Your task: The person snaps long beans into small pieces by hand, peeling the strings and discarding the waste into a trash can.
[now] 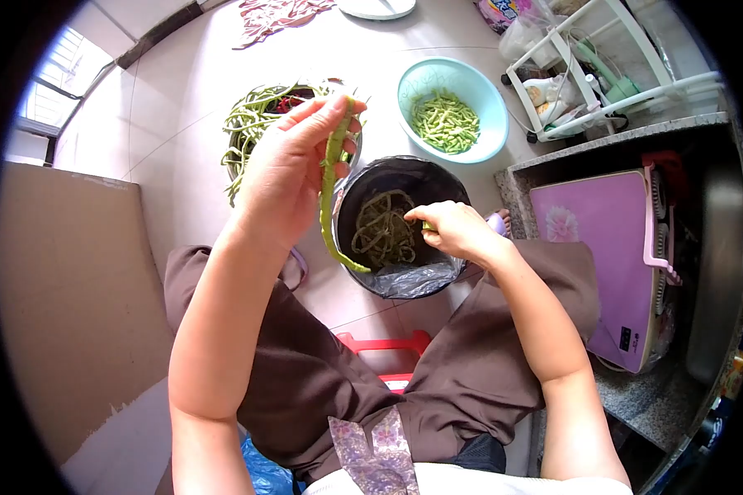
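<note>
My left hand (pixel 305 153) is raised, its fingers pinching the top of a long green bean (pixel 328 194) that hangs down in a curve to the near left rim of the bin. Over the right side of the black-lined bin (pixel 417 280) is my right hand (pixel 446 227), closed, with a bit of green showing between its fingers. Stringy scraps (pixel 384 227) lie inside the bin. Behind my left hand, a heap of long beans (pixel 252 120) spills over a container partly hidden by that hand. Short cut bean pieces (pixel 447 122) fill the bottom of a light-blue basin (pixel 493 111).
A white rack (pixel 570 49) with bottles and bags stands at the upper right. Below it, a purple panel (pixel 594 264) leans in a stone-edged shelf. At the left is a cardboard sheet (pixel 82 289). A red stool (pixel 380 342) shows between the knees.
</note>
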`<state>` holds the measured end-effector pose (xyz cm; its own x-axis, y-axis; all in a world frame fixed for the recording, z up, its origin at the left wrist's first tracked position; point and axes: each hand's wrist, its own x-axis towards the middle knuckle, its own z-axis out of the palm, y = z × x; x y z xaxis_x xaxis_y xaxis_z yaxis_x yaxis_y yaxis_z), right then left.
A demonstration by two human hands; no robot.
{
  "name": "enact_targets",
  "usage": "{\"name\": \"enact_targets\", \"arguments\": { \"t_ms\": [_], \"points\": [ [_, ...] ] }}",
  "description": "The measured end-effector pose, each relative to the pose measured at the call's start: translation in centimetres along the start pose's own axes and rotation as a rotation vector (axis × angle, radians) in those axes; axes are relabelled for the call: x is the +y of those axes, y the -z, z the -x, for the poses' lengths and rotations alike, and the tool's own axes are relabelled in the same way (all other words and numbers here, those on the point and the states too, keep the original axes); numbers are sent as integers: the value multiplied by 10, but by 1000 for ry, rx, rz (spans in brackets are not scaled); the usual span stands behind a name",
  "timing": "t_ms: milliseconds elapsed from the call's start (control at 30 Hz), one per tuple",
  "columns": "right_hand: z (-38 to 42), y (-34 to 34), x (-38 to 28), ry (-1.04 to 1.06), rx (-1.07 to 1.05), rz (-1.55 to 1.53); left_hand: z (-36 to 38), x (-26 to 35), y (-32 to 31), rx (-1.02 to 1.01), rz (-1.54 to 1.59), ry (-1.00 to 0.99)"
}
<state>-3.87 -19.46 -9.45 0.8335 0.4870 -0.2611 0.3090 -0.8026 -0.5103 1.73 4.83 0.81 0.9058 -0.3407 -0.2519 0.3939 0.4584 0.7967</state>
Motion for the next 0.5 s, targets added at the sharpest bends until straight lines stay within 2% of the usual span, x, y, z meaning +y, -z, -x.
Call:
{"name": "enact_targets", "arguments": {
  "t_ms": [33,100,133,167,233,333,367,400,433,467,500],
  "points": [
    [0,0,1,0,0,0,1,0,-2,0,0,0],
    [-5,4,1,-191,-90,-35,4,1,-9,24,-28,42],
    [-10,0,8,-231,-72,-159,5,2,-9,21,-34,46],
    [-12,4,13,-396,-107,-452,5,1,-9,19,-31,39],
    [-19,6,41,-558,-84,-908,4,-1,-11,45,-79,76],
    [-34,17,104,-730,146,-1059,5,-4,-15,16,-81,113],
    [-42,29,119,-799,279,-1266,4,-6,-14,-3,-66,124],
    [-50,37,135,-724,414,-1403,3,-8,-14,-27,-80,128],
    [-53,52,150,-705,459,-1393,4,-8,-16,-28,-79,125],
    [-56,66,159,-719,511,-1241,4,-8,-19,-14,-78,135],
    [-59,78,158,-856,610,-940,4,-9,-22,1,-76,146]
  ]
}}
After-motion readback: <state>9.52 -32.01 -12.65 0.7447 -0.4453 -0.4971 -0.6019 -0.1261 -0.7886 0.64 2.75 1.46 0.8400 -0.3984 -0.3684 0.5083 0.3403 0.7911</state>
